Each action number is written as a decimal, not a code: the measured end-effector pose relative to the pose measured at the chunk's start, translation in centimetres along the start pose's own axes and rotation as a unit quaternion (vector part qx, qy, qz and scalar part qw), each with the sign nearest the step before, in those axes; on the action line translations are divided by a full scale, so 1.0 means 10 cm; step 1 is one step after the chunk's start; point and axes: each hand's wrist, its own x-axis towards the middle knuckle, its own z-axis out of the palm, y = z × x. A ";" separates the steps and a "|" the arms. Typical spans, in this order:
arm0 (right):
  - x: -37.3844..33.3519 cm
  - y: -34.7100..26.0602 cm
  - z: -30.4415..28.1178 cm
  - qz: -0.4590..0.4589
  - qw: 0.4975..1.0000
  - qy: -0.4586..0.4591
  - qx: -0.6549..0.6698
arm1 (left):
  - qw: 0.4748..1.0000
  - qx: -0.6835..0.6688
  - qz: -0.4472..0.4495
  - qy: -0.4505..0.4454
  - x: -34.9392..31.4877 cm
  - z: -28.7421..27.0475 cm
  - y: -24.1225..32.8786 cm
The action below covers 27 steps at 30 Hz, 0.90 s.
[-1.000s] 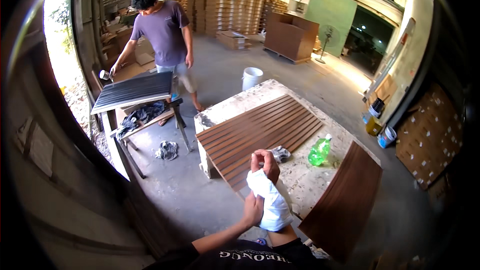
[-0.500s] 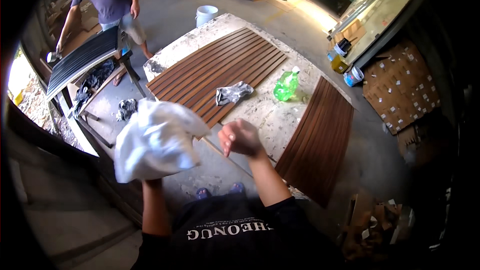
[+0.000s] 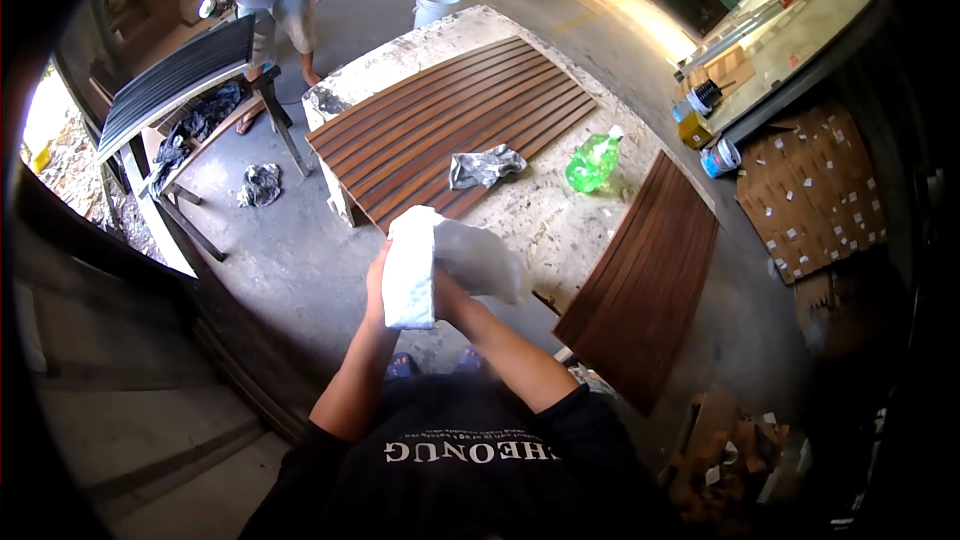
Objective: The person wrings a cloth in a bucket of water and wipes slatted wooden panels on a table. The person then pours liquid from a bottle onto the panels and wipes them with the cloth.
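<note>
Midair, a folded white fabric cloth (image 3: 409,270) is gripped by the left hand (image 3: 377,283) near a grooved brown wooden panel (image 3: 450,120); whether the mostly covered right hand (image 3: 446,296) is closed cannot be told. Probably light and limp, the cloth is best grasped bunched.

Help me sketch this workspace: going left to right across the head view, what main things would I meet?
Black ridged board → crumpled rag on the floor → white cloth at the person's hands → green bottle → yellow can → brown sheet with white spots.
</note>
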 end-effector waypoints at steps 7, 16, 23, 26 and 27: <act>-0.29 -0.39 -0.38 0.151 0.896 -0.169 0.381 | 0.974 0.187 0.104 -0.068 0.17 -0.57 0.06; -0.52 -0.56 -0.64 -0.031 0.702 0.066 0.708 | 0.993 -0.117 0.022 0.017 -0.38 0.87 0.88; -0.89 -0.19 -0.48 0.131 0.849 0.208 0.467 | 0.550 0.783 0.209 -0.202 -0.54 0.91 -0.09; -0.96 -0.06 -0.34 0.067 0.788 0.214 0.573 | 0.499 0.805 0.242 -0.211 -0.57 0.97 -0.28; -0.99 -0.06 -0.38 0.052 0.777 0.225 0.585 | 0.451 0.830 0.248 -0.215 -0.58 0.94 -0.32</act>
